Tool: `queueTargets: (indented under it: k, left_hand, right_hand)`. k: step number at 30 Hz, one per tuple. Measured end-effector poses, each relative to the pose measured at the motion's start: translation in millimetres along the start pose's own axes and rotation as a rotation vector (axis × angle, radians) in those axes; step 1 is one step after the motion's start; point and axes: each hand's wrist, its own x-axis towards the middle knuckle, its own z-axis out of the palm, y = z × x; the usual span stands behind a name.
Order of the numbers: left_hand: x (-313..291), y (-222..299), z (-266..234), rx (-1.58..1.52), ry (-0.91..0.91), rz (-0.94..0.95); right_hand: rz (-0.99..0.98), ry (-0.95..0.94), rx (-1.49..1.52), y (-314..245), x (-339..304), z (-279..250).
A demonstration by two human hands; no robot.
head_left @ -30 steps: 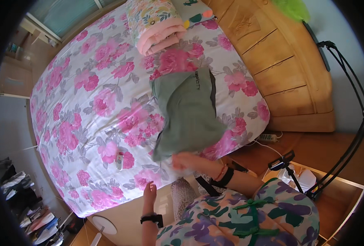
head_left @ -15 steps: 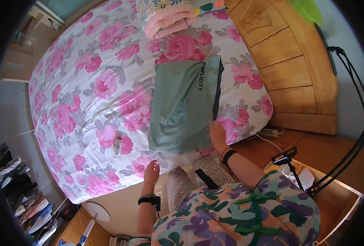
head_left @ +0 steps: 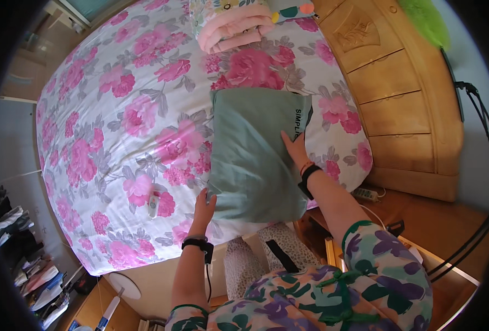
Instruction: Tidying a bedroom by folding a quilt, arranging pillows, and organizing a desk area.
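A grey-green rectangular cloth [head_left: 250, 160], like a pillowcase, lies nearly flat on the bed, with dark lettering along its right side and soft creases across it. My right hand [head_left: 295, 150] rests on its right part, fingers apart, partly covering the lettering. At the near left corner, my left hand [head_left: 203, 208] is beside the cloth's edge with thumb and fingers apart, gripping nothing that I can see. Each wrist wears a black band.
The bed [head_left: 140, 116] has a white sheet with pink flowers. A small white remote [head_left: 153, 204] lies left of my left hand. Folded pink bedding [head_left: 236, 33] sits at the far side. A wooden headboard [head_left: 393, 105] borders the right. A power strip [head_left: 365, 194] lies beside the bed.
My right hand has moved farther up onto the cloth from its near right edge. My left hand has come forward to the near left corner. Less of the cloth's dark right edge shows.
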Motion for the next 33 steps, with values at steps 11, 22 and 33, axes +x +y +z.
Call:
queueTargets:
  k: [11, 22, 33]
  left_hand:
    - [-8.6, 71.3, -31.5, -0.760, -0.264, -0.526]
    - [16.6, 34.1, -57.8, -0.660, -0.186, -0.486]
    - [156.1, 48.5, -10.1, -0.807, -0.021, -0.501]
  right_hand:
    - [0.009, -0.469, 0.531, -179.6, -60.3, -94.2]
    - [0.202, -0.190, 0.328, -5.7, 67.0, -40.1]
    - [0.171, -0.452, 0.018, 10.3, -42.6, -20.9]
